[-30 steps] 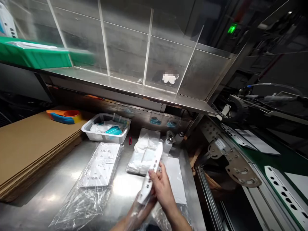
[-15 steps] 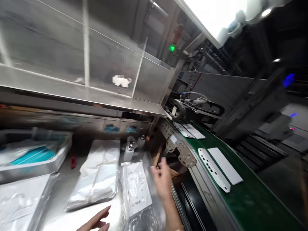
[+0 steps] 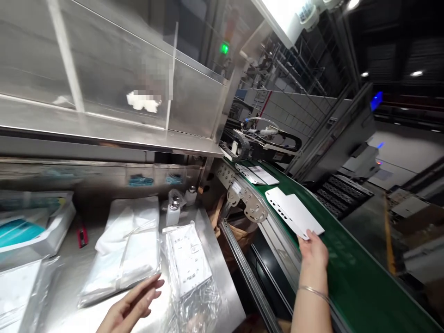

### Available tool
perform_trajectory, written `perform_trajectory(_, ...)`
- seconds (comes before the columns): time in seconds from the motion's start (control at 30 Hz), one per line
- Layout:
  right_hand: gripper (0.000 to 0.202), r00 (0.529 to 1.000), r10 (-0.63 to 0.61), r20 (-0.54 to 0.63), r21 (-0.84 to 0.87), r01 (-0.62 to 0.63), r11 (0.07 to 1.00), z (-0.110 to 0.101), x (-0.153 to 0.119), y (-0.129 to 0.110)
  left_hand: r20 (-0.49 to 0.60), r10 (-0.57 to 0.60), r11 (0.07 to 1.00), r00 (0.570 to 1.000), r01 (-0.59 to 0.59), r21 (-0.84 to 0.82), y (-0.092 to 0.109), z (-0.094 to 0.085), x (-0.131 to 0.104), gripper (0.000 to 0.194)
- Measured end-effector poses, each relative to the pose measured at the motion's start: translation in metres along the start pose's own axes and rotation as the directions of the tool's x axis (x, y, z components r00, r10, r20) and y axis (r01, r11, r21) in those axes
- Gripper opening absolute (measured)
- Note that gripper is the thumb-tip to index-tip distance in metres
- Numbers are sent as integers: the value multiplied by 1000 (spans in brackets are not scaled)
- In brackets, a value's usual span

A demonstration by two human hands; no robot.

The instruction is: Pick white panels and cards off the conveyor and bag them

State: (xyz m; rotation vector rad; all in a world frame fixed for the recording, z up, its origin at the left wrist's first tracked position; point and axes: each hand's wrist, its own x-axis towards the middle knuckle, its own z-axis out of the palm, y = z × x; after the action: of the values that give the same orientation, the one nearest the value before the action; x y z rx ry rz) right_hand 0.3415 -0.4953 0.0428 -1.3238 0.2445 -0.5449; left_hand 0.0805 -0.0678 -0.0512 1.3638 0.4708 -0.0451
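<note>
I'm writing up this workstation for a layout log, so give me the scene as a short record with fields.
left hand: open, holding nothing, over the shiny metal bench
right hand: fingers at the near end of a white slotted strip; firmness of grip unclear
beside strip: plain white rectangular panel
surface under both: green conveyor belt
bench, right: clear plastic bag around a printed white sheet
bench, middle: white plastic-wrapped bundle
bench, left: small red cutter-like tool, grey-white tub

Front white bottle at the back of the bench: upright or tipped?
Upright: the front bottle stands on the metal bench, its silver cap on top.
</note>
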Motion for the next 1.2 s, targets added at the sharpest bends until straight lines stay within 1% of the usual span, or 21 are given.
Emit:
perform_trajectory(0.07, 37, 982, 40, 186, 23, -45, 999, 29, -19, -11, -91, -6, 986, 996, -10, -169, 12, -8, -3, 58)
perform_trajectory(0.1, 41, 943, 70, 325, 14, -79, 997, 49, -33, -16, -129, -6, 964, 992, -28, -263, 19, -11, -5, 58)
perform_trajectory(0.17, 45, 780, 136, 611, -54, -131, 990, 99, -71, -21, -127, -10, 907, 992, -45, -419, 35, -13, -9, 60)
perform_trajectory(0.2, 42, 685, 169, 709, -97, -142, 985, 126, -94, -21, -69, 3, 884, 998, -35, -466, 43, -11, -11, 63)
perform_trajectory(0.27, 40, 455, 266, 850, -214, -163, 963, 180, -145, -15, 72, 29, 853, 997, 13, -522, 54, -2, -17, 64)
perform_trajectory(0.3, 41, 374, 288, 882, -239, -172, 956, 203, -169, -9, 103, 39, 837, 994, 24, -546, 57, 4, -20, 61)
perform_trajectory(0.37, 46, 259, 301, 918, -258, -187, 948, 236, -210, 3, 53, 42, 788, 998, -1, -616, 58, 13, -28, 55)
perform_trajectory(0.4, 50, 241, 286, 927, -243, -193, 951, 245, -225, 10, -6, 40, 752, 999, -34, -659, 56, 16, -32, 53)
perform_trajectory(0.47, 58, 272, 249, 930, -214, -151, 965, 249, -247, 23, -107, 35, 667, 994, -103, -738, 52, 15, -39, 54)
perform_trajectory(0.5, 59, 292, 232, 928, -217, -83, 973, 245, -254, 28, -122, 34, 626, 992, -116, -771, 50, 12, -43, 54)
perform_trajectory(0.53, 55, 284, 221, 933, -237, 24, 971, 238, -261, 33, -119, 34, 592, 992, -115, -798, 49, 8, -45, 55)
perform_trajectory(0.57, 49, 255, 218, 942, -265, 170, 949, 230, -267, 37, -103, 32, 564, 994, -104, -819, 47, 4, -48, 56)
perform_trajectory(0.63, 39, 150, 231, 961, -275, 504, 819, 211, -280, 42, -70, 32, 520, 997, -76, -851, 46, -2, -52, 59)
perform_trajectory(0.7, 41, 121, 189, 974, -219, 703, 677, 196, -292, 45, -47, 40, 488, 998, -61, -870, 46, -5, -54, 61)
perform_trajectory(0.77, 41, 123, 106, 987, -162, 735, 659, 186, -297, 48, -25, 56, 465, 998, -48, -884, 48, -4, -55, 61)
perform_trajectory(0.83, 41, 116, 62, 991, -125, 684, 718, 181, -292, 53, 9, 78, 450, 997, -28, -893, 49, -3, -56, 61)
perform_trajectory(0.9, 40, 171, 61, 983, -159, 649, 744, 177, -273, 61, 35, 97, 439, 995, -11, -899, 51, -3, -56, 62)
perform_trajectory(0.97, 38, 274, 82, 958, -246, 644, 724, 172, -245, 72, 40, 108, 428, 993, -10, -904, 51, -5, -56, 63)
perform_trajectory(1.1, 34, 444, 179, 878, -461, 679, 571, 156, -177, 104, 22, 127, 403, 992, -31, -915, 51, -14, -55, 64)
perform_trajectory(1.13, 33, 470, 215, 856, -508, 687, 519, 151, -162, 113, 27, 132, 397, 991, -28, -917, 50, -16, -54, 64)
perform_trajectory(1.2, 29, 464, 268, 845, -535, 718, 445, 140, -137, 134, 36, 138, 390, 990, -21, -921, 50, -19, -52, 65)
